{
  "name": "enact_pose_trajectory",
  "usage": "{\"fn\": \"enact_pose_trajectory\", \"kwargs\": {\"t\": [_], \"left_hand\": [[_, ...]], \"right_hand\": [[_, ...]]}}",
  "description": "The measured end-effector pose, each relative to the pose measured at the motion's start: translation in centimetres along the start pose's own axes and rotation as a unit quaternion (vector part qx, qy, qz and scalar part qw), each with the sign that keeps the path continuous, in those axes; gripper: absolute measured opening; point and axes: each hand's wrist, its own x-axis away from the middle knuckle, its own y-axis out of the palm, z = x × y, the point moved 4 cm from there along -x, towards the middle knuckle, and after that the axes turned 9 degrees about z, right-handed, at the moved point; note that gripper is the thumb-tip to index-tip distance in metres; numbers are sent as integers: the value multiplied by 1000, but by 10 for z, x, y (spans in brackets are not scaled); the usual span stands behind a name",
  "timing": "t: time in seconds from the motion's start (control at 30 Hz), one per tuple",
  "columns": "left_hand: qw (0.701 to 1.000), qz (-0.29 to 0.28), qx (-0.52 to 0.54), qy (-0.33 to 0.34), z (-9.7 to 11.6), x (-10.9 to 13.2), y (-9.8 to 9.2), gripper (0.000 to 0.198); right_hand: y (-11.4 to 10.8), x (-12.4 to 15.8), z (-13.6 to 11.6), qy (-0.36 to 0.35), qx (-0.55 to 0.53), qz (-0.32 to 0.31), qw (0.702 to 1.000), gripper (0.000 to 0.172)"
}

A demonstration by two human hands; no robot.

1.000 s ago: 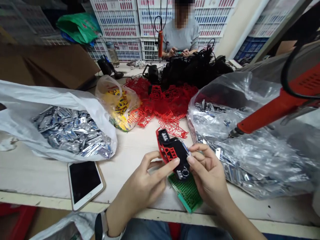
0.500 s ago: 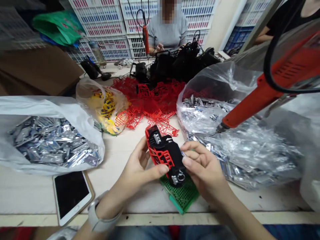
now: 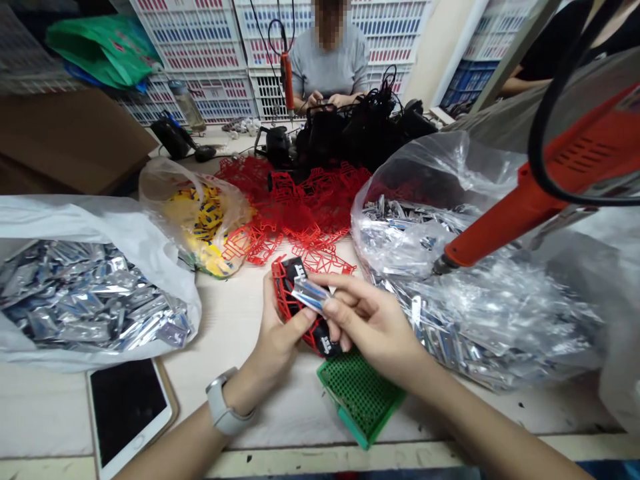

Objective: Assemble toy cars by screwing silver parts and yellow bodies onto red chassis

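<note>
My left hand (image 3: 275,343) is closed around a toy car body (image 3: 284,293) made of a red lattice frame and black parts, tilted above the table. Its thumb presses on the near side of the frame. Between the thumb and forefinger of my right hand (image 3: 377,323) is a shiny silver-and-blue strip (image 3: 309,295), lying across the front of the car body. The strip covers part of the black parts, and my right fingers hide more. Just below sits a green perforated block (image 3: 367,397) on the table.
Clear bags of silvery strips stand left (image 3: 95,287) and right (image 3: 510,293). An orange electric screwdriver (image 3: 520,207) hangs at right. Red frames (image 3: 295,200), a bag of yellow pieces (image 3: 205,213) and black parts (image 3: 345,133) lie beyond. A tablet (image 3: 130,410) is at left; a co-worker (image 3: 330,63) sits opposite.
The car body has moved slightly left and turned in my left hand. My right hand has moved left over it, and the silver-and-blue strip now shows across it.
</note>
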Motion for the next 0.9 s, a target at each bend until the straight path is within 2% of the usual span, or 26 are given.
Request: {"fn": "enact_pose_trajectory", "kwargs": {"t": [0.1, 0.2, 0.33, 0.47, 0.57, 0.63, 0.77, 0.9], "left_hand": [[1000, 1, 11, -7, -6, 3, -3, 56], [1000, 4, 10, -14, -5, 5, -4, 57], [998, -3, 43, -54, 1, 3, -1, 61], [988, 11, 87, -125, 7, -2, 3, 58], [983, -2, 85, -165, 11, -4, 7, 54], [979, -17, 80, -185, 10, -3, 9, 57], [978, -51, 48, -197, 5, 1, 11, 65], [984, -65, 19, -168, 2, 0, 8, 70]], "right_hand": [[5, 9, 3, -116, 110, 21, 987, 32], [4, 14, 6, -195, 150, 26, 969, 37], [-2, 13, 6, -219, 162, 11, 962, 37], [-11, 8, -2, -197, 156, -8, 968, 27], [-13, 6, -7, -197, 185, -51, 962, 21], [-12, 7, -9, -226, 216, -80, 946, 21], [-10, 7, -7, -293, 257, -103, 915, 25], [-11, 6, -3, -309, 262, -86, 910, 29]]}}
